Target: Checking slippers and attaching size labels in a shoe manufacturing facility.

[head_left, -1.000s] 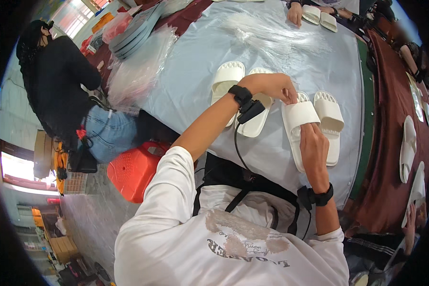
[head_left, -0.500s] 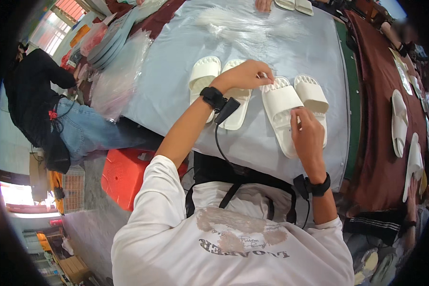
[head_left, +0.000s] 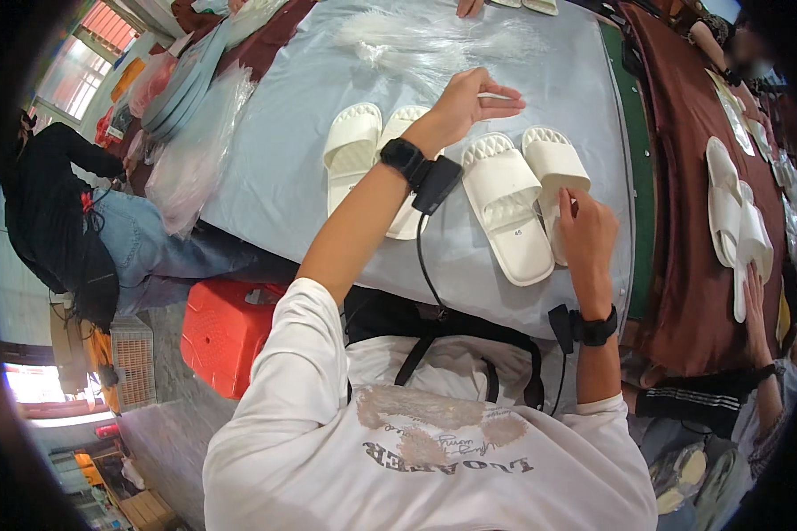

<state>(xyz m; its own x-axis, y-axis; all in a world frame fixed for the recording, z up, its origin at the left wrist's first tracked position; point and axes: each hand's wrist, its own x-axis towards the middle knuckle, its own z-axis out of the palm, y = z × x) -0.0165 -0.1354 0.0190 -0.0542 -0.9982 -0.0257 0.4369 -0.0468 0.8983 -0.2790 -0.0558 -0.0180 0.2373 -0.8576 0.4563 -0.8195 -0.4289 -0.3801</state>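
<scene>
The left hand [head_left: 469,104] is extended palm-inward above the table [head_left: 279,146], fingers straight and released, its forearm partly hiding the left slipper pair [head_left: 352,146]. The right hand [head_left: 589,230], fingers curled, covers part of the right slipper pair [head_left: 503,181] lying on the table; whether it grasps cannot be determined.

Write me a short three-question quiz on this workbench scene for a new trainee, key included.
1. Multiple choice: what colour is the stool on the person's left? A) green B) red C) blue

2. True or false: the left hand has fingers stretched out, not closed on a slipper.

3. Which hand is nearer the rightmost white slipper on the pale blue-grey cloth?

Key:
1. B, red.
2. True.
3. The right hand.
</scene>
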